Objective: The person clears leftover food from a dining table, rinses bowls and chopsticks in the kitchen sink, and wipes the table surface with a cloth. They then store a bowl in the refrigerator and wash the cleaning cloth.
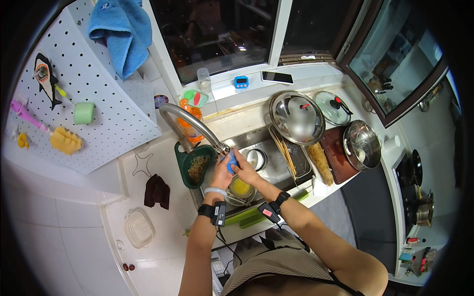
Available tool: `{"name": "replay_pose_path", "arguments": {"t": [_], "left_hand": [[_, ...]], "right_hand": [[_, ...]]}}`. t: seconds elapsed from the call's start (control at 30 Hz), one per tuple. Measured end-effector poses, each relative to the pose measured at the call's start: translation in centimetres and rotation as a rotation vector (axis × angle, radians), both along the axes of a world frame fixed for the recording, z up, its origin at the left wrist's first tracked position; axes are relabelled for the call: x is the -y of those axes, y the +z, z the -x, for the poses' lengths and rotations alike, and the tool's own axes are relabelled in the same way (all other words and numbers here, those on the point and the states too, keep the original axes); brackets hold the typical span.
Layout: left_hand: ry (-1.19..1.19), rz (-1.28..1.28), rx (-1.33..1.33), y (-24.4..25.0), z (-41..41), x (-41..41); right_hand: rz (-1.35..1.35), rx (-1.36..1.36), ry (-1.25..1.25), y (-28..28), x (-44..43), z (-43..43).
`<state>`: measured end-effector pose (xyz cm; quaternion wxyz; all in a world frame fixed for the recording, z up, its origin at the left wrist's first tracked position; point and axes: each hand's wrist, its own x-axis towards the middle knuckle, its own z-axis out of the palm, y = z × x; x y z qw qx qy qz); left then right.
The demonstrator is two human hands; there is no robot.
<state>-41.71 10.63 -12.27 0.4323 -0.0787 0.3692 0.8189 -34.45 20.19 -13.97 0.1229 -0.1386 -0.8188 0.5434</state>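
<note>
Both hands meet over the stainless-steel sink [272, 151], just below the outlet of the curved metal faucet [196, 127]. A small blue object [232, 162] is held between my left hand [221, 174] and my right hand [245, 170]; fingers cover much of it, so its kind is unclear. Behind my right hand, a white round bowl or cup [255, 159] sits in the sink. Below the hands is a bowl with yellow contents [241, 188]. Left of my left hand, a green corner strainer [181, 162] holds brownish scraps.
Chopsticks [288, 157] lie in a wire rack at the sink's right. Beyond are a large pot lid [296, 116], a loofah [319, 162], a brown cutting board [335, 155] and a steel pot [362, 145]. An orange detergent bottle [190, 124] stands behind the faucet. Green stalks [255, 218] line the front edge.
</note>
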Motion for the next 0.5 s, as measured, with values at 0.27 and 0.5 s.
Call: {"name": "replay_pose_path", "arguments": {"t": [0.27, 0.5], "left_hand": [[0.108, 0.088, -0.090, -3.3, -0.1, -1.3], [0.105, 0.267, -0.038, -2.0, -0.8, -2.4]], "right_hand": [[-0.055, 0.104, -0.020, 2.5, 0.9, -1.1], [-0.018, 0.107, 0.111, 0.9, 0.3, -1.9]]}}
